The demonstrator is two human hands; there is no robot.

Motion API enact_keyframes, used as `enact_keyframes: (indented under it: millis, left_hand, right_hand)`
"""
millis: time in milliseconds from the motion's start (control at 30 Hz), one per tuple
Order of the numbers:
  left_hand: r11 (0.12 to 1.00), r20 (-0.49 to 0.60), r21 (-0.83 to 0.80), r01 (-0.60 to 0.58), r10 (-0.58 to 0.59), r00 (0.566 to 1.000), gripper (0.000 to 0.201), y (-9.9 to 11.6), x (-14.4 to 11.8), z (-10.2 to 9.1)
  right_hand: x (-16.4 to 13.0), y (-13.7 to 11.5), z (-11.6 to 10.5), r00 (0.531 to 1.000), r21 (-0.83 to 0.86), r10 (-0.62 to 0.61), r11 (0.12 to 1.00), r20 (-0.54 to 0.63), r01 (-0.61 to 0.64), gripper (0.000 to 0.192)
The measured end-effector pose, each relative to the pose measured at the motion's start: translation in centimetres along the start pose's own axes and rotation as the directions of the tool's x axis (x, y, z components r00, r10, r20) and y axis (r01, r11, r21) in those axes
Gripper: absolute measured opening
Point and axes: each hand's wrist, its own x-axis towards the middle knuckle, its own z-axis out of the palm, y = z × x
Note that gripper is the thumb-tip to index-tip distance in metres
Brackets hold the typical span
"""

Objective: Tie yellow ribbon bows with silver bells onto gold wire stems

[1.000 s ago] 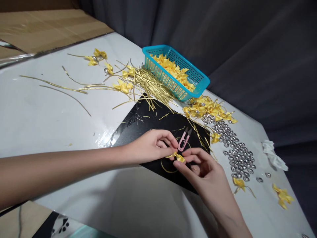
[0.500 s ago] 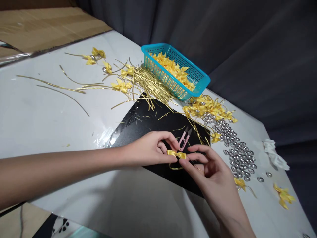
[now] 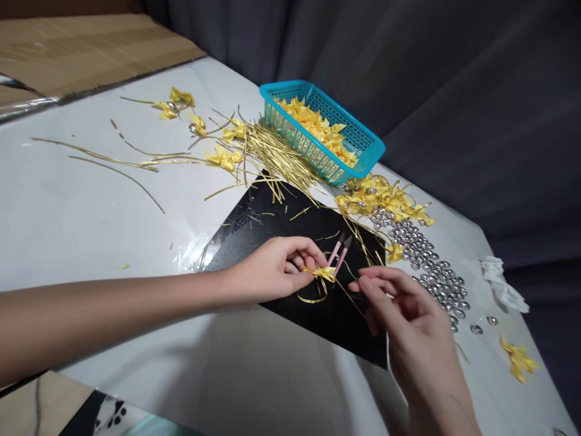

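My right hand (image 3: 415, 321) has drawn off yellow bow (image 3: 324, 274); support now left to my left hand (image 3: 275, 269) alone, fingertips pinching one end. Bow above black mat (image 3: 281, 229), beside pink snips (image 3: 342, 261). Right fingers' hold: cannot tell.

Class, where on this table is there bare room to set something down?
Mostly bare: the white tabletop between the loose gold cords and the left forearm, and below it, nearer than the black mat. Crowded: around the turquoise basket, with bundled gold strands, yellow bows and silver pieces.
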Motion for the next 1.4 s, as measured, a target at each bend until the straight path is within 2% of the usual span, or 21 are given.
enact_keyframes:
  millis: [67,133,233,367,600,767,933,1100,1233,1333,1400]
  left_hand:
    - [1.000,-0.002,0.011,-0.015,0.015,1.000,0.016,-0.1,0.0,0.0]
    - [0.999,0.020,0.007,-0.037,0.037,0.999,0.020,-0.2,-0.1,0.0]
    - [0.998,0.079,-0.015,-0.062,0.063,0.995,0.026,-0.6,0.0,0.0]
    - [0.997,0.107,-0.026,-0.073,0.075,0.991,0.029,-0.9,0.0,0.1]
    - [0.996,0.142,-0.009,-0.085,0.085,0.986,0.026,-0.7,-0.4,0.2]
    - [0.997,0.159,-0.004,-0.073,0.072,0.985,0.024,-0.7,-0.4,0.1]
    - [0.998,0.141,-0.013,-0.059,0.060,0.988,0.019,-0.8,-0.4,0.1]
    - [0.996,0.088,0.048,-0.077,0.072,0.993,0.018,0.0,-0.6,0.1]
    - [0.999,0.030,0.037,-0.005,0.004,1.000,0.023,0.5,-0.4,0.1]
    - [0.987,0.074,0.156,0.021,-0.033,0.997,0.028,0.4,-0.2,0.1]
    - [0.973,0.045,0.230,0.006,-0.017,0.999,0.026,0.3,-0.2,0.1]
  right_hand:
    - [0.1,0.2,-0.2,0.999,0.002,-0.007,1.000,-0.044,0.007,0.033]
    - [0.0,0.2,-0.2,1.000,-0.028,0.012,1.000,-0.028,-0.013,0.036]
    - [-0.3,0.0,0.2,0.990,-0.117,0.087,0.990,0.107,-0.075,0.041]
    - [-0.5,0.0,0.8,0.949,-0.215,0.188,0.967,0.253,-0.134,0.046]
    - [-0.2,0.0,1.0,0.900,-0.173,0.293,0.953,0.323,-0.249,0.055]
    - [-0.2,0.0,1.0,0.869,-0.122,0.304,0.953,0.391,-0.278,0.048]
    - [-0.1,0.1,1.2,0.893,-0.010,0.263,0.960,0.366,-0.279,0.043]
    - [0.0,0.4,1.1,0.927,0.038,0.214,0.971,0.309,-0.236,0.040]
    - [-0.1,0.6,1.0,0.956,0.100,0.162,0.976,0.243,-0.191,0.035]
    - [-0.3,0.7,1.0,0.966,0.147,0.133,0.975,0.221,-0.167,0.032]
    - [-0.4,0.7,1.1,0.973,0.171,0.112,0.974,0.203,-0.148,0.030]
